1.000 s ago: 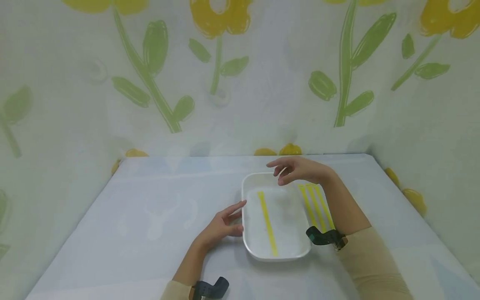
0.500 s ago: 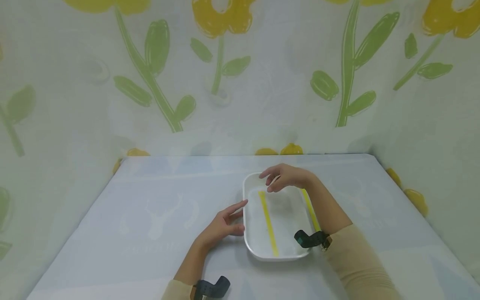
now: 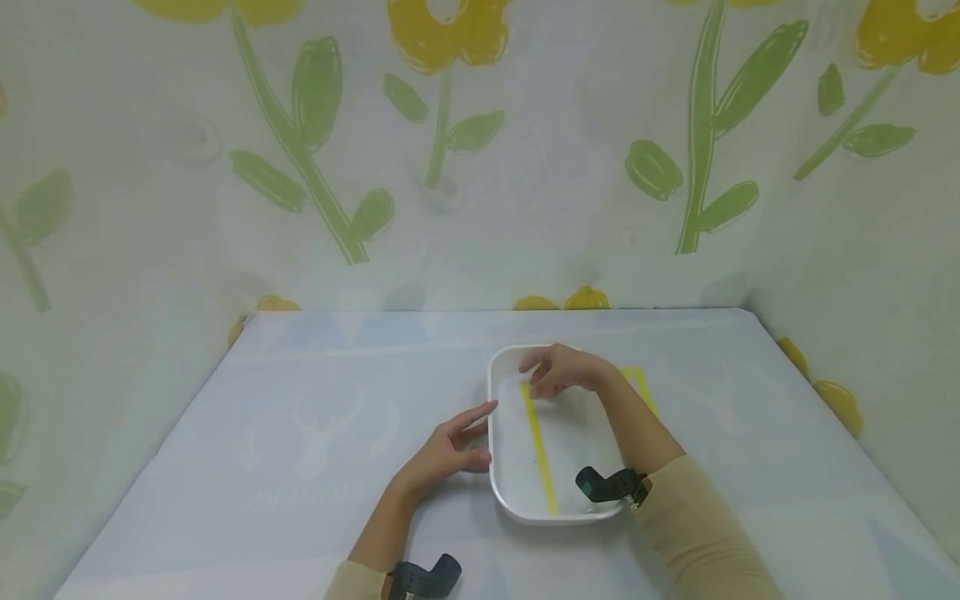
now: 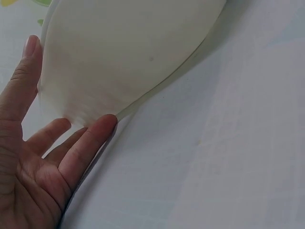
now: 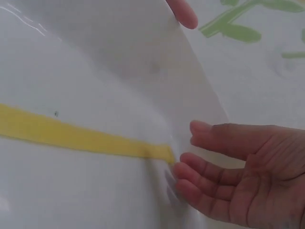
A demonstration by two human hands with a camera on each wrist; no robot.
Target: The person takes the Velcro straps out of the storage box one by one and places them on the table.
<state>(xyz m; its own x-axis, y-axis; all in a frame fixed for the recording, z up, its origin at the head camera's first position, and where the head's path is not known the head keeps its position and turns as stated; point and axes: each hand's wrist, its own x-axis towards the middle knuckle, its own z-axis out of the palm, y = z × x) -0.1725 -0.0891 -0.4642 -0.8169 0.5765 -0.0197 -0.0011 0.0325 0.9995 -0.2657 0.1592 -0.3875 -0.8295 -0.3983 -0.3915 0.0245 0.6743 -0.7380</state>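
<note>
A white rectangular tub (image 3: 577, 467) with rounded corners stands on the table. One flat yellow strip (image 3: 542, 457) lies lengthwise on its floor. My left hand (image 3: 450, 446) is at the tub's left side; in the left wrist view, the fingertips (image 4: 106, 125) touch the outer wall. My right hand (image 3: 558, 371) is inside the tub, over its far part. In the right wrist view, its loosely bent fingers (image 5: 209, 174) are right at the far end of the yellow strip (image 5: 81, 136), with thumb and fingers apart.
More yellow strips (image 3: 639, 385) lie on the table right of the tub, partly hidden by my right forearm. Each wrist wears a dark camera (image 3: 607, 486). A flower-printed cloth (image 3: 540, 167) hangs behind the white-covered table (image 3: 315, 500).
My right hand has moved left and down into the tub, reaching the yellow strip's far end. My left hand has stayed at the tub's side.
</note>
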